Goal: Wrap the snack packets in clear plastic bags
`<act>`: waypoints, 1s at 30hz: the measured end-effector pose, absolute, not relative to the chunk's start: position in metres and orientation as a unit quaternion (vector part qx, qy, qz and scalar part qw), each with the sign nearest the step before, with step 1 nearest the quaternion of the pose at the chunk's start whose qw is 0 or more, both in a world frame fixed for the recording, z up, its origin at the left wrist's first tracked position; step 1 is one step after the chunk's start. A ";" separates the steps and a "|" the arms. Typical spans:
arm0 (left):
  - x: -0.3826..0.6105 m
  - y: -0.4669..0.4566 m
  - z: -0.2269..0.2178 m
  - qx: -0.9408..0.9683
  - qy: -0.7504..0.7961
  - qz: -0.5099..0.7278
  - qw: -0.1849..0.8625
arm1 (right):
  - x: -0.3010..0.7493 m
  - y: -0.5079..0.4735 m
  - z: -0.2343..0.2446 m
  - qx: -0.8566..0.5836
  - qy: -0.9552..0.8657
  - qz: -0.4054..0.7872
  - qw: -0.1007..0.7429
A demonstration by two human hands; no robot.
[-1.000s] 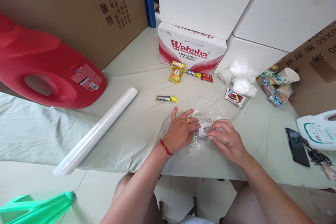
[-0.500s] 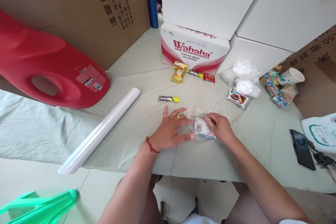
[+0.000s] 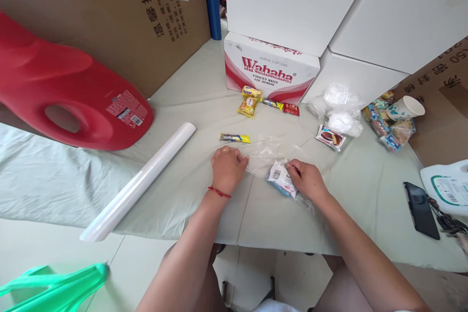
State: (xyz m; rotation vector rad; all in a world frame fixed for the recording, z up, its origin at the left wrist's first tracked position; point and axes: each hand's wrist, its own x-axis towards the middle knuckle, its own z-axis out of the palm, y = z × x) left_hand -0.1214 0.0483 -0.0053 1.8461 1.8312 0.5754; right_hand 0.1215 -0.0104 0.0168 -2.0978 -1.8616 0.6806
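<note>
A small white-and-blue snack packet [image 3: 281, 179] lies on a sheet of clear plastic film [image 3: 272, 148] spread on the pale green cloth. My right hand [image 3: 307, 180] is closed, pinching the packet's right edge together with the film. To the left, my left hand [image 3: 227, 168] is closed in a pinch on the film's left edge and holds it stretched away from the packet. A red string bracelet sits on the left wrist.
A white film roll [image 3: 139, 183] lies at the left near the table's front edge, beside a red jug [image 3: 69, 92]. Loose snacks [image 3: 248, 102] lie before the Wahaha box [image 3: 270, 70]. Wrapped bundles [image 3: 338, 107], a paper cup [image 3: 404, 106] and a phone [image 3: 420, 209] sit right.
My left hand has gone from flat beside the packet to a pinch further left, pulling the film out sideways. The right hand stays on the packet, which now lies tilted.
</note>
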 end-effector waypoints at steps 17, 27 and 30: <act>-0.053 -0.012 -0.015 0.871 0.369 0.316 0.079 | 0.119 -0.011 0.022 -0.707 -0.673 0.195 0.094; -0.050 -0.007 0.000 0.854 0.428 0.234 0.182 | 0.186 -0.025 0.011 -0.757 -0.621 0.180 0.091; -0.049 -0.007 0.000 0.846 0.436 0.256 0.170 | 0.188 -0.005 0.025 -0.748 -0.644 0.082 0.141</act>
